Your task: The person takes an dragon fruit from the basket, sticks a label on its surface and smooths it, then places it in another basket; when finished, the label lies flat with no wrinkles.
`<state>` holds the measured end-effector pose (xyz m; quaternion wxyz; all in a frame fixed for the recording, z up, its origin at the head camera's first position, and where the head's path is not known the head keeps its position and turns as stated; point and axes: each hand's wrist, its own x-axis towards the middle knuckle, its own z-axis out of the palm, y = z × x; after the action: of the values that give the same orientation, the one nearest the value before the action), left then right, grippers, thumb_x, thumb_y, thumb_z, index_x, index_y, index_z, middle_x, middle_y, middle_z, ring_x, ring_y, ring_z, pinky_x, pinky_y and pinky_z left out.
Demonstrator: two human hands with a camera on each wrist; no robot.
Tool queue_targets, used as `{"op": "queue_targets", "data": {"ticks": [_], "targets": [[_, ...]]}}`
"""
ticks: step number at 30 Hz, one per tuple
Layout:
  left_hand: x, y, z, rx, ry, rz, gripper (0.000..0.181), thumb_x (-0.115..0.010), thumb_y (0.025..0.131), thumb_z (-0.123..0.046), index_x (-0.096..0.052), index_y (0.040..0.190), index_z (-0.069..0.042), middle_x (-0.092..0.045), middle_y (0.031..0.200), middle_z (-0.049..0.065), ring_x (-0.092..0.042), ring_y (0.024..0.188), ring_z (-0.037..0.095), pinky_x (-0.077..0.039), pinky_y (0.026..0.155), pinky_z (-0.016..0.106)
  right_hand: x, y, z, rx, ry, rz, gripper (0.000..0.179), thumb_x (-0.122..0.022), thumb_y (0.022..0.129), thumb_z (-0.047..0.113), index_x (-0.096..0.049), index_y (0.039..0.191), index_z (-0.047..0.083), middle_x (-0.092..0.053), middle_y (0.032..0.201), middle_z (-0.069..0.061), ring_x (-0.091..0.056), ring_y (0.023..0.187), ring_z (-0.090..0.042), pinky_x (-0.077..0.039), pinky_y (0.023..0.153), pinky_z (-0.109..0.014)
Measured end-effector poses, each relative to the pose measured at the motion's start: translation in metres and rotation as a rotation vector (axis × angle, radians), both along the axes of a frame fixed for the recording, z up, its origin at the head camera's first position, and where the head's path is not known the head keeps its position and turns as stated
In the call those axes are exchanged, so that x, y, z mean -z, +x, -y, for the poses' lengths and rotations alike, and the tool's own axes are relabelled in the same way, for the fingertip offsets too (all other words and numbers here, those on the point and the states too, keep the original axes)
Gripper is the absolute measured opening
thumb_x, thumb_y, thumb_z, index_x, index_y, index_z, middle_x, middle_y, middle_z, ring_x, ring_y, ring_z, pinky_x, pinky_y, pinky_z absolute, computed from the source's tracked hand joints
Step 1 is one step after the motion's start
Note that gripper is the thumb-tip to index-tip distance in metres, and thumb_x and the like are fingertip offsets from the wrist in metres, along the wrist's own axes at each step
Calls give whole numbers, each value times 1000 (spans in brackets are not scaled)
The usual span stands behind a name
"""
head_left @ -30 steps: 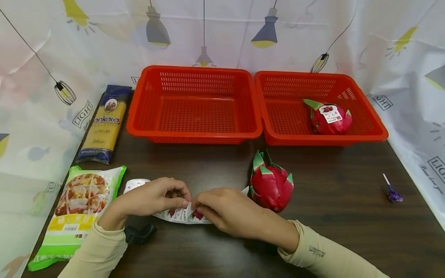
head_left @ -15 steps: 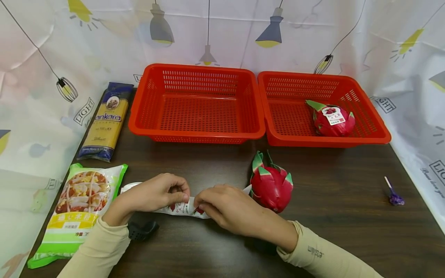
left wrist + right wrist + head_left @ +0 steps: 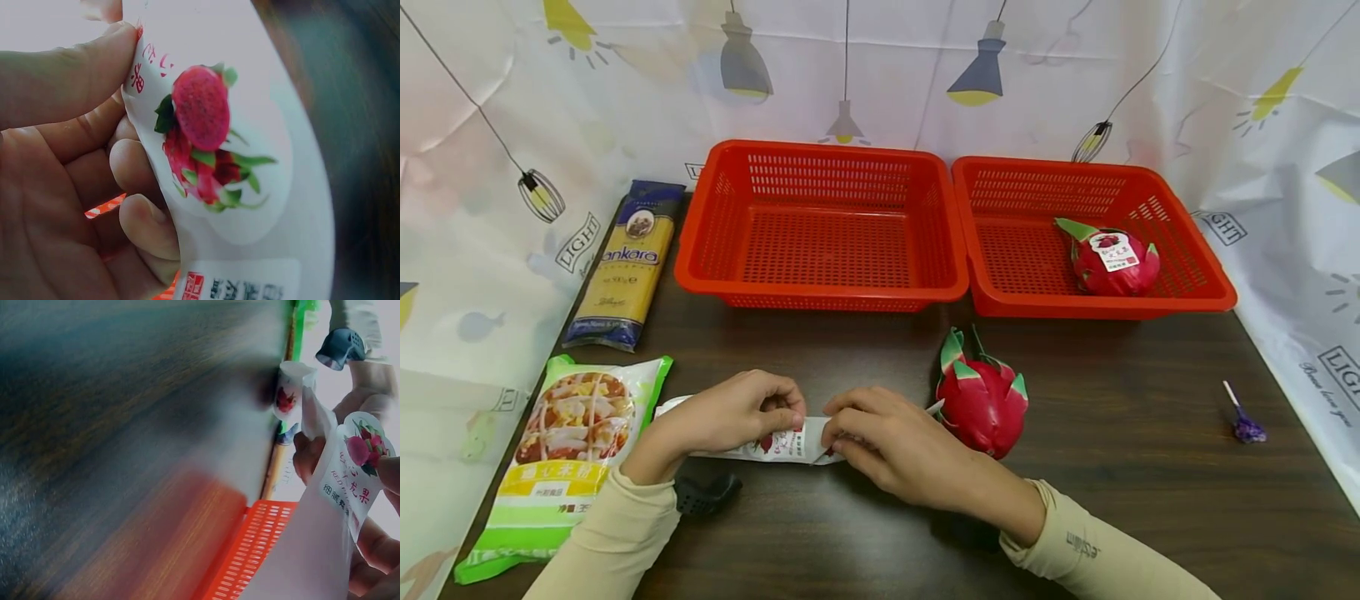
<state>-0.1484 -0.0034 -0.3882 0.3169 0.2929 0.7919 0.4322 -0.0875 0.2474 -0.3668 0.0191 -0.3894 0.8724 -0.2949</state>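
Two hands [image 3: 733, 417] [image 3: 895, 442] pinching one sticker strip [image 3: 778, 447], two dragonfruits [image 3: 983, 408] [image 3: 1123, 275], two baskets [image 3: 827, 290] [image 3: 1097, 303]

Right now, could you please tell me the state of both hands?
Left hand: closed, pinching the label strip.
Right hand: closed, pinching a printed label.

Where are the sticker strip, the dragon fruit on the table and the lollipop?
Sticker strip [image 3: 209, 125]: left wrist view, printed fruit.
Dragon fruit on the table [image 3: 985, 408]: head view, red body.
Lollipop [image 3: 1249, 429]: head view, purple head.
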Motion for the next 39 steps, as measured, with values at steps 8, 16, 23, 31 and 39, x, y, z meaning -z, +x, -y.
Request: {"op": "queue_targets", "data": {"ticks": [8, 16, 23, 31, 39], "targets": [[3, -5, 2, -25, -65, -22, 10, -63, 100, -11, -68, 93, -6, -56, 70, -1, -51, 59, 8, -45, 54, 24, 0, 5, -1, 15, -25, 15, 8, -70, 97, 17, -70, 102, 23, -68, 125, 0, -59, 119, -17, -52, 100, -36], [13, -12, -2, -58, -251, -203, 15, -62, 98, -8, -66, 84, -11, -57, 67, -3, -51, 56, 8, -43, 57, 25, 4, 15, -2, 0, -75, -49, 9, -69, 97, 16, -71, 102, 23, -68, 121, 8, -55, 118, -14, -51, 99, -30], [20, -12, -7, -134, -432, -449, 16, -65, 91, -3, -63, 79, -12, -57, 79, 1, -55, 77, 21, -47, 70, 35, 9, 20, -6, -60, -120, -81, 9, -69, 97, 14, -70, 103, 21, -70, 104, 12, -59, 103, -8, -49, 92, -21], [29, -7, -11, -230, -511, -630, 14, -67, 89, -2, -59, 80, -9, -56, 86, 11, -55, 86, 35, -51, 69, 48, 13, 24, -12, -87, -171, 22, 14, -65, 100, 13, -70, 110, 21, -68, 101, 10, -62, 91, 1, -49, 83, -9], [33, -5, -12, -264, -481, -704, 15, -70, 90, -3, -58, 83, -9, -58, 84, 11, -56, 84, 35, -50, 66, 45, 18, 29, -20, -31, -240, 65, 17, -64, 100, 9, -67, 113, 19, -66, 96, 9, -57, 83, 1, -47, 75, -7]]}}
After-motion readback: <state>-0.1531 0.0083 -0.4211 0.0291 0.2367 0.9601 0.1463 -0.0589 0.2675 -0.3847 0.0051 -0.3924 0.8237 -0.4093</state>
